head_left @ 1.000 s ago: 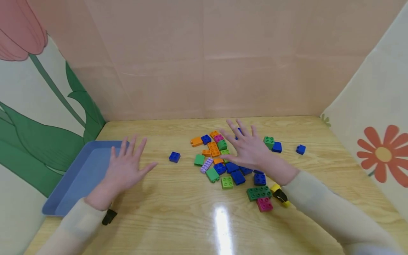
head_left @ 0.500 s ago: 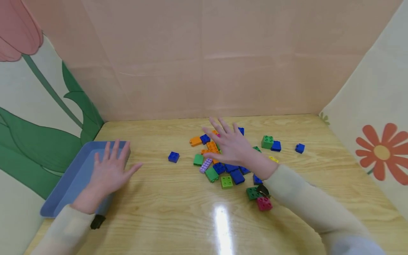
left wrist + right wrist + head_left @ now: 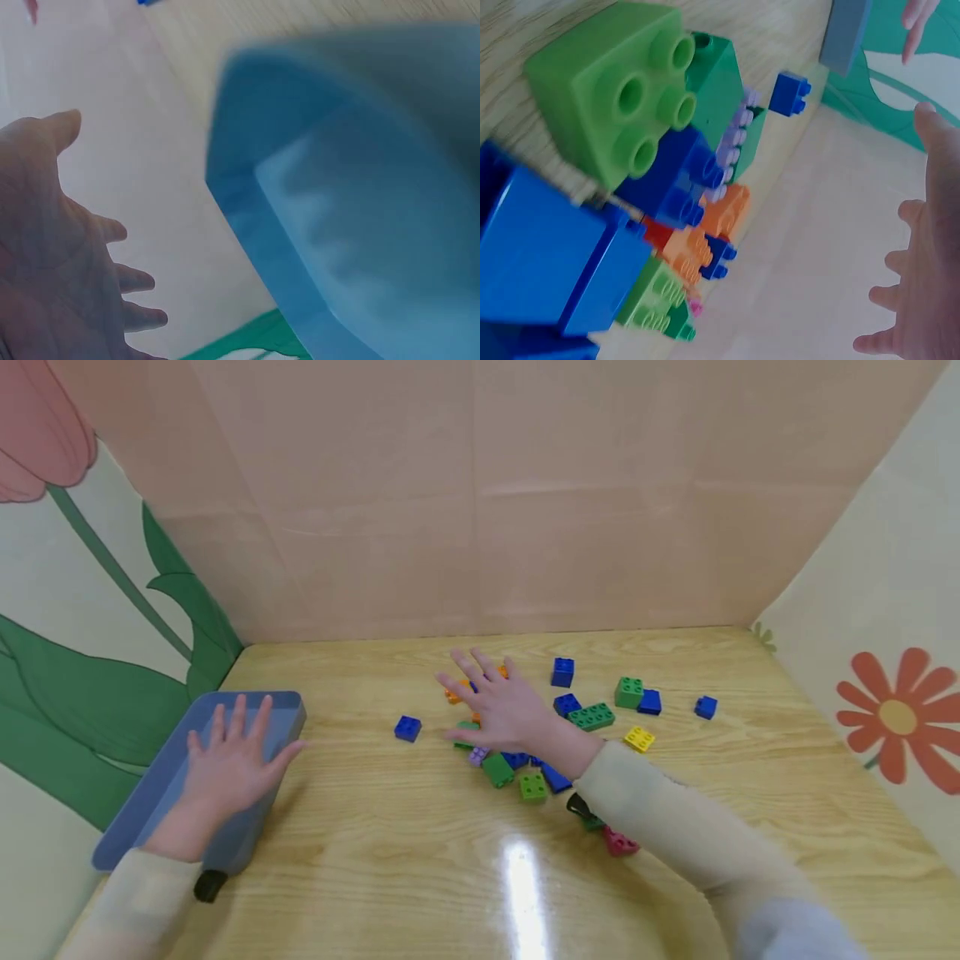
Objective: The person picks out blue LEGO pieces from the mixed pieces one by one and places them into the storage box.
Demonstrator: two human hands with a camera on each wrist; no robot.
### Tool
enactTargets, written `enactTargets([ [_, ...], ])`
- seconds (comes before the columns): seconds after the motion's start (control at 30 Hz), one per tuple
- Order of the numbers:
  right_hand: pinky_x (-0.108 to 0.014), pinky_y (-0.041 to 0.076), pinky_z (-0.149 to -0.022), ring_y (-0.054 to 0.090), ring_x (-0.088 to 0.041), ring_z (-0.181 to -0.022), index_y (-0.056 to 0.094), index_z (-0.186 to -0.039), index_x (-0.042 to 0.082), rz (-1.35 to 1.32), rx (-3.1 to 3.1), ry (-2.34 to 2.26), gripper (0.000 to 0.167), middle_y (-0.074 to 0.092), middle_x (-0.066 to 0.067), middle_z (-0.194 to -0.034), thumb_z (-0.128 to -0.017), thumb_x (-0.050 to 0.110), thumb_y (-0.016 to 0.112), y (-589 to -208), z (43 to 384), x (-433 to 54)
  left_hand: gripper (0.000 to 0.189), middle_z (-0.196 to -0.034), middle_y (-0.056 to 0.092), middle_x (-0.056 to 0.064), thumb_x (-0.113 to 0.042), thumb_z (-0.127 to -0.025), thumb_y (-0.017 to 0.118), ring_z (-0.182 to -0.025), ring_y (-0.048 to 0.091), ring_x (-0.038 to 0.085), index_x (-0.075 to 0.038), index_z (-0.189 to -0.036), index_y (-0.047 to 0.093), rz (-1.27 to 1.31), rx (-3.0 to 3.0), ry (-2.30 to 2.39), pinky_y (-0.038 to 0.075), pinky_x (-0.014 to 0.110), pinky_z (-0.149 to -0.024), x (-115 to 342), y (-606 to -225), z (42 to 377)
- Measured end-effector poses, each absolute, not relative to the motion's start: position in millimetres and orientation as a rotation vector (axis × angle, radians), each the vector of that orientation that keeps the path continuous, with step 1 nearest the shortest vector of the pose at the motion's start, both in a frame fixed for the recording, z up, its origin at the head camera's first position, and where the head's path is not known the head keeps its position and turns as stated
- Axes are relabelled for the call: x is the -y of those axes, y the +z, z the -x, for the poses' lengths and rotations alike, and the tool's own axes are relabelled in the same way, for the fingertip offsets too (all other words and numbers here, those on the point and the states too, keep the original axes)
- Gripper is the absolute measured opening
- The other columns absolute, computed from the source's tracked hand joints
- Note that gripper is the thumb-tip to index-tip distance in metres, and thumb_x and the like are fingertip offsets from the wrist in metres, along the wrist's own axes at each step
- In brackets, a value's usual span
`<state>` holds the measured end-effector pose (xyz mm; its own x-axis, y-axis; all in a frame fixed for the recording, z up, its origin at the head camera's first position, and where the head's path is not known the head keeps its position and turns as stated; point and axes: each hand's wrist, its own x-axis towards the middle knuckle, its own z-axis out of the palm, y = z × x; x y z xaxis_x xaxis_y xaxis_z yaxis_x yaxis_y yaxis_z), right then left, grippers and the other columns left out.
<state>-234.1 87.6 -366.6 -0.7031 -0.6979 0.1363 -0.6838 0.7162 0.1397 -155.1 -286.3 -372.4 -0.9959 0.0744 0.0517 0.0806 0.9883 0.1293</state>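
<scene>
Head cam: fingers of my L hand (image 3: 221,777) & R hand (image 3: 517,714) all spread apart. Blue tray (image 3: 161,789) sits below L fingers, w/ a gap btwn per L wrist cam. Lilac brick (image 3: 479,757) just my side of R thumb; lime 4-stud brick (image 3: 533,787) closer to me; yellow brick (image 3: 640,739) right of R fingers. Lone blue brick (image 3: 407,728) btwn L thumb & R fingertips.

Multicoloured studded blocks (image 3: 533,787) loosely scattered to the right of a blue tray (image 3: 150,793).

No readable text, labels, brands; no numbers
</scene>
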Motion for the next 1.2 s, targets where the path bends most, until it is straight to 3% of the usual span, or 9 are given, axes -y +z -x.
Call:
enactTargets([
  [0.5,-0.065,0.019,-0.107,0.009,-0.036,-0.145,0.020,-0.156,0.024,-1.275,2.742,-0.149,0.085,0.006,-0.010,-0.161,-0.090,0.073,0.039,-375.6,225.2,-33.6,0.095,-0.148,-0.001,0.042,-0.069,-0.094,0.031,-0.131,-0.004,0.065,-0.001,-0.153,0.000,-0.036,3.174,-0.281,0.001,0.081,-0.090,333.2,-385.6,162.2],
  [0.83,-0.064,0.021,-0.106,0.007,-0.033,-0.146,0.011,-0.157,0.027,-1.377,2.731,-0.239,0.087,0.000,-0.008,-0.162,-0.089,0.077,0.031,-380.2,211.1,9.2,0.097,-0.144,0.000,0.046,-0.069,-0.094,0.028,-0.126,-0.002,0.069,0.005,-0.151,0.000,-0.122,3.236,-0.296,0.002,0.082,-0.089,353.4,-384.8,161.3],
  [1.2,-0.060,0.022,-0.108,0.007,-0.030,-0.146,0.012,-0.157,0.029,-1.448,2.760,-0.215,0.085,0.002,-0.005,-0.162,-0.089,0.077,0.029,-393.7,202.0,49.9,0.098,-0.139,-0.001,0.050,-0.070,-0.094,0.024,-0.122,0.001,0.072,0.007,-0.149,-0.002,-0.206,3.370,-0.348,0.012,0.083,-0.086,388.7,-385.3,156.1],
])
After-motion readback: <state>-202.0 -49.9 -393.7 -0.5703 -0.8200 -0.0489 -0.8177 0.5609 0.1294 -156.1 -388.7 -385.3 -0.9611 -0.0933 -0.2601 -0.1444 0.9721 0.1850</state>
